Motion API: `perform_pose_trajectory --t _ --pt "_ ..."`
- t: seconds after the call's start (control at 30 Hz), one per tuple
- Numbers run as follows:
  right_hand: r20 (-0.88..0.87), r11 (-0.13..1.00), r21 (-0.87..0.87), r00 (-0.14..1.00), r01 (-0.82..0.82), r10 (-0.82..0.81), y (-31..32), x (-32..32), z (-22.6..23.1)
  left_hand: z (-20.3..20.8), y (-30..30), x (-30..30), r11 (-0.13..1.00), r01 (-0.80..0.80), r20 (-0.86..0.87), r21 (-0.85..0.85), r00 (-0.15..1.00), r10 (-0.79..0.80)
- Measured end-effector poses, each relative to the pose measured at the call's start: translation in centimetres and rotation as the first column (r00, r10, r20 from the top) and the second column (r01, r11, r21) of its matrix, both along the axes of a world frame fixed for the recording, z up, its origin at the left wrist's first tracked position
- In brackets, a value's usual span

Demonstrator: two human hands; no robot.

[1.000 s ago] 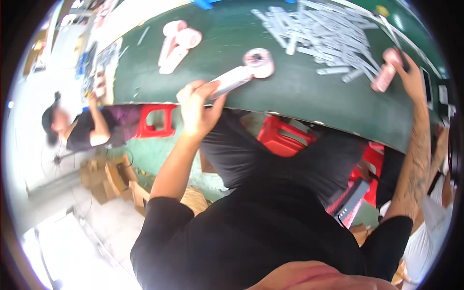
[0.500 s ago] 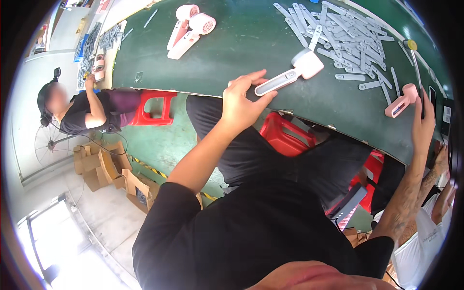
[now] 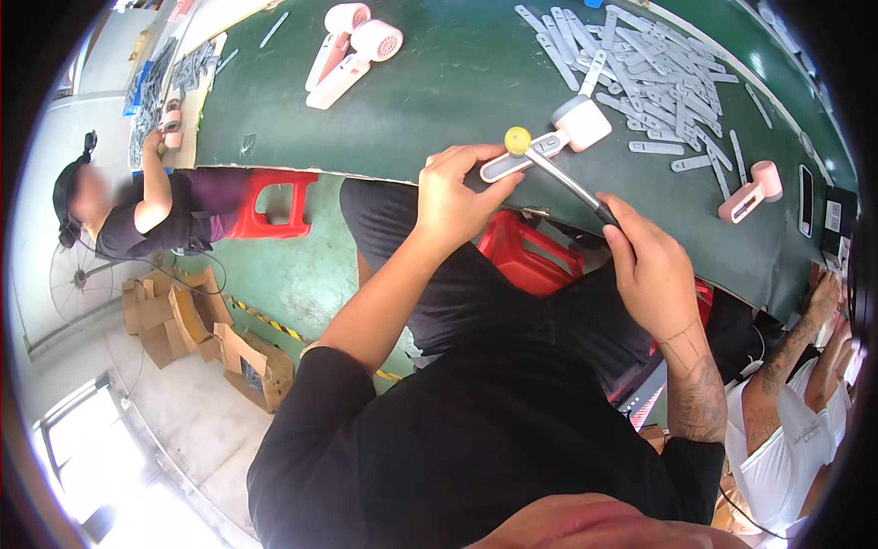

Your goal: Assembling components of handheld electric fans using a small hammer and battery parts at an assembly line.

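Note:
My left hand (image 3: 453,197) pinches the handle end of a pink hair dryer (image 3: 585,125), which lies on the green table with a grey strip panel (image 3: 547,145) along its handle. In my right hand (image 3: 654,261) is a small mallet (image 3: 572,183) with a yellow head, a metal shaft and a black grip. Its head is over the dryer's handle, close to my left fingertips; whether it touches cannot be told. Another grey strip (image 3: 594,71) lies at the dryer's head, pointing toward a large pile of loose grey strips (image 3: 672,87).
Two pink hair dryers (image 3: 343,78) lie at the far left of the table, and another pink dryer (image 3: 752,192) at the right. A phone-like black device (image 3: 806,201) is beyond it. A co-worker (image 3: 137,206) sits at the left; another person's arm (image 3: 791,348) shows at the right.
My right hand has brought the mallet from the table's right side to above the dryer's handle. My left hand keeps its hold on the handle end.

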State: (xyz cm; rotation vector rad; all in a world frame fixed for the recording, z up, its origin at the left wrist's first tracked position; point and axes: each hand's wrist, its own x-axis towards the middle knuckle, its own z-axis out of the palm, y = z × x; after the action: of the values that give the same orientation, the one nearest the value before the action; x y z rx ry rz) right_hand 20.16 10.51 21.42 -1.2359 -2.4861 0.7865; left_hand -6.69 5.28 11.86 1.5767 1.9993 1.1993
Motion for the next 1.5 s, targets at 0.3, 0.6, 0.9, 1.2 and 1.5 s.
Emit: perform_pose_trajectory --t 0.3,0.6,0.9,1.2,1.5 --pt "-0.084 0.999 -0.037 0.996 0.007 -0.011 0.7 0.9 -1.0 -2.1 0.2 -0.2 0.975 0.062 -0.138 0.213 0.99 -0.033" --pt "-0.188 0.793 0.268 0.837 0.548 -0.514 15.2 14.6 1.2 -0.6 -0.8 -3.1 0.939 0.307 -0.514 0.157 0.837 -0.188" --pt "-0.183 0.852 0.181 0.868 0.491 -0.461 20.1 21.3 -7.7 -2.1 -3.5 -15.6 0.988 -0.086 -0.516 0.126 0.845 0.139" --pt "-0.421 0.743 0.171 0.73 0.647 -0.539 9.9 18.6 -1.7 2.2 7.3 -3.4 0.95 0.131 -0.426 0.283 0.905 0.002" --pt "-0.405 0.692 0.024 0.64 0.721 -0.653 4.9 15.8 -7.3 0.6 9.2 19.3 0.744 0.647 -0.273 0.168 0.755 -0.596"
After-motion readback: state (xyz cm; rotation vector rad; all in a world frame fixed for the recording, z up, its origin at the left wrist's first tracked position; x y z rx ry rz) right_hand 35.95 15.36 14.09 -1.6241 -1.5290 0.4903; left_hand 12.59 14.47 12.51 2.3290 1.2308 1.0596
